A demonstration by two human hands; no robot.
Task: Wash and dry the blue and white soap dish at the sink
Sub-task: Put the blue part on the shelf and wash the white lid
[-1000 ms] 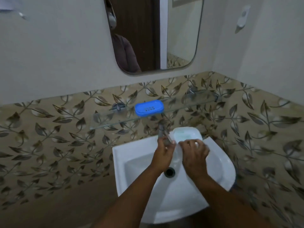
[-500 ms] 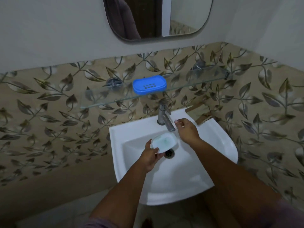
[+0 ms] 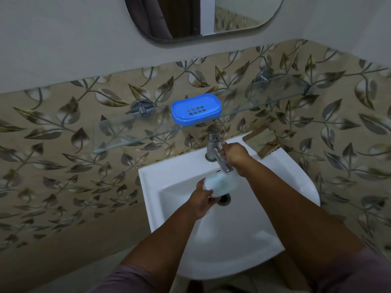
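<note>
Left hand (image 3: 202,202) grips white tray (image 3: 221,184) under spout. Right hand (image 3: 236,157) at tap (image 3: 218,154), grip unclear. Blue insert (image 3: 196,110) on shelf (image 3: 264,102), apparently unwashed. Drying pending.

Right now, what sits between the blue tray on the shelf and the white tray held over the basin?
In the head view, the metal tap stands between the blue tray and the white tray, with the right hand on it.

A perforated tray (image 3: 196,110) is set on the shelf (image 3: 131,134) above the tap (image 3: 215,153) (behind the basin (image 3: 296,176)), below the mirror (image 3: 203,17).
</note>
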